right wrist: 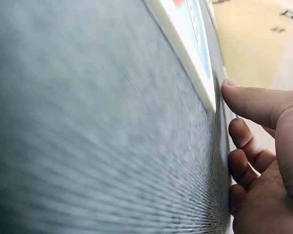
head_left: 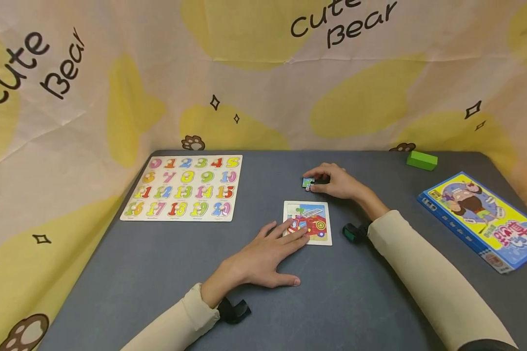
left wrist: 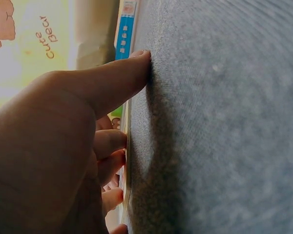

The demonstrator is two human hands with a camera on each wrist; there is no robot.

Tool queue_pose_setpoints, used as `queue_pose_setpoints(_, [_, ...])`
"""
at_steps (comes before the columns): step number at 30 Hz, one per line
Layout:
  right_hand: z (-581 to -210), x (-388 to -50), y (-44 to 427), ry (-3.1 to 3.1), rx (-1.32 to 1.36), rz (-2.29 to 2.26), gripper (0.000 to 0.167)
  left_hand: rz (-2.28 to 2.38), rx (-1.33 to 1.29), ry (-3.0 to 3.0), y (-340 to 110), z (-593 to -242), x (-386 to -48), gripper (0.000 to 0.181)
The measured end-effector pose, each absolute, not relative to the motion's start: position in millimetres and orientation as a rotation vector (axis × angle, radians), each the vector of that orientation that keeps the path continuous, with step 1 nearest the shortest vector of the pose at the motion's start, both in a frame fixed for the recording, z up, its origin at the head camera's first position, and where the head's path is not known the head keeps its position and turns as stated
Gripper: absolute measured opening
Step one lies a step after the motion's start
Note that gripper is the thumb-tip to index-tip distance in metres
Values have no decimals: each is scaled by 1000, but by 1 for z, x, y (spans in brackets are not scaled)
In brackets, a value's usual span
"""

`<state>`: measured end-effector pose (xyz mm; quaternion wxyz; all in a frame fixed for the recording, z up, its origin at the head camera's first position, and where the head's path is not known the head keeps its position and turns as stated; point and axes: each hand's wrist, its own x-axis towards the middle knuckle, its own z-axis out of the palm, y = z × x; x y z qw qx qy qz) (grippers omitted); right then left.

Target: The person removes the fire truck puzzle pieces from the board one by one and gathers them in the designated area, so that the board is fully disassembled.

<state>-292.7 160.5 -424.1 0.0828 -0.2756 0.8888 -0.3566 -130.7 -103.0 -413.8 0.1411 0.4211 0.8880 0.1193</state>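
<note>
A small jigsaw puzzle point(head_left: 322, 208) in a white-edged tray shows a red fire truck with a ladder. My left hand point(head_left: 268, 253) lies over its left side, fingers spread and their tips on the picture; the thumb stretches out over the table. Just beyond the tray, my right hand point(head_left: 334, 181) pinches a small blue-green puzzle piece point(head_left: 307, 183) between thumb and forefinger, low at the tabletop. In the right wrist view the thumb point(right wrist: 249, 100) and curled fingers sit beside the tray's corner point(right wrist: 207, 97), and the piece is mostly hidden.
A number board point(head_left: 182, 187) with figures from 0 to 20 lies at the back left of the grey table point(head_left: 158, 278). At the right are a green block point(head_left: 422, 161) and a blue-and-yellow box point(head_left: 483, 214). A printed cloth point(head_left: 254, 87) hangs behind.
</note>
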Motion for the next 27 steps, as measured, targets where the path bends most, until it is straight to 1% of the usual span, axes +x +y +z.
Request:
queue_pose_setpoints(8, [-423, -309, 157, 2663, -734, -1029, 36, 355, 1207, 2565, -104, -415, -130, 89])
queue_pose_setpoints(20, [-420, -322, 156, 2682, -651, -1036, 39, 382, 1229, 2569, -104, -415, -131, 89])
queue_pose_setpoints(27, [-421, -328, 155, 2727, -546, -1063, 34, 381, 1230, 2578, -104, -417, -131, 89])
